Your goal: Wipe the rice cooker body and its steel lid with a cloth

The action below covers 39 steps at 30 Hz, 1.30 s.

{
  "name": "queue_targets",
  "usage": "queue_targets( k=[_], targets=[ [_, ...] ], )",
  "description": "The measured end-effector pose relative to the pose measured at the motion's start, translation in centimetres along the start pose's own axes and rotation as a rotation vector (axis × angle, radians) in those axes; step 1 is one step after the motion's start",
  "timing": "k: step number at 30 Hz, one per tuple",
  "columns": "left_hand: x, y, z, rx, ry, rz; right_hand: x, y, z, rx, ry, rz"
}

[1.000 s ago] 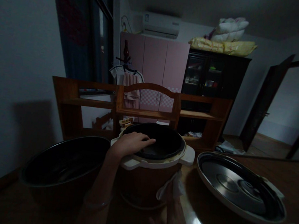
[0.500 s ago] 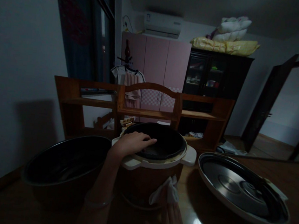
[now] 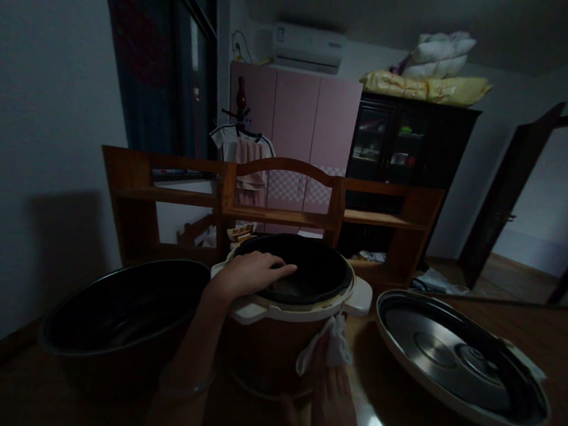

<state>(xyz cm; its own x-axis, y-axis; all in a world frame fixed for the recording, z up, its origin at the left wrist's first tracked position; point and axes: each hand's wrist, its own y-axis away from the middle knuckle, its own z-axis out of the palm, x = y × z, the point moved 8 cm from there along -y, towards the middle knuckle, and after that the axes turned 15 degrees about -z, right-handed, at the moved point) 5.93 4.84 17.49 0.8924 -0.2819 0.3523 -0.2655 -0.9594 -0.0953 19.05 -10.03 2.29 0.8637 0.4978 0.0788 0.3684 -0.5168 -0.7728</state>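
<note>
A brown cooker (image 3: 271,346) with a cream rim stands open in the middle of the wooden table. My left hand (image 3: 248,274) lies over its near-left rim, fingers curled over the edge into the dark inside. My right hand (image 3: 333,405) is low at the bottom edge and presses a white cloth (image 3: 330,345) against the cooker's brown front wall. To the left of the cooker stands a large black inner pot (image 3: 124,311). At the right the cooker's lid (image 3: 460,360) lies upside down on the table, its metal inner side up.
A wooden shelf rack (image 3: 274,205) stands along the table's (image 3: 529,324) far edge behind the cooker. Beyond it are a pink wardrobe (image 3: 293,120), a dark cabinet (image 3: 401,144) with bedding on top, and an open door (image 3: 507,187) at the right. The room is dim.
My right hand with the white cloth slid down the cooker's front wall, then back up toward its right side. My left hand stayed on the rim.
</note>
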Motion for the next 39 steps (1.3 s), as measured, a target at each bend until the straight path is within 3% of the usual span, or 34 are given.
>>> queue_targets(
  k=[6, 13, 17, 23, 29, 32, 39],
  targets=[
    [-0.1, 0.0, 0.0, 0.008, -0.024, -0.021, 1.3, 1.8, 0.6, -0.006, -0.006, 0.074],
    [0.0, 0.1, 0.0, 0.015, -0.044, -0.028, 0.5, 3.6, 0.8, 0.087, 0.013, 0.056],
    [0.1, 0.1, -0.1, 0.011, -0.035, -0.023, 0.4, 3.7, 1.2, 0.069, -0.042, 0.045],
    [0.1, 0.2, -0.1, 0.016, -0.033, -0.014, 0.6, 2.6, 1.1, 0.029, -0.056, 0.119],
    [-0.1, 0.1, -0.1, 0.012, -0.017, -0.012, 0.4, -0.1, -0.8, 0.024, -0.044, 0.023],
    [-0.1, 0.1, -0.1, 0.015, -0.021, -0.007, 0.9, -1.1, -1.5, 0.001, -0.064, 0.041],
    [0.1, 0.2, 0.0, 0.008, -0.031, -0.003, 0.9, -1.4, -1.8, 0.002, -0.065, 0.035]
  ],
)
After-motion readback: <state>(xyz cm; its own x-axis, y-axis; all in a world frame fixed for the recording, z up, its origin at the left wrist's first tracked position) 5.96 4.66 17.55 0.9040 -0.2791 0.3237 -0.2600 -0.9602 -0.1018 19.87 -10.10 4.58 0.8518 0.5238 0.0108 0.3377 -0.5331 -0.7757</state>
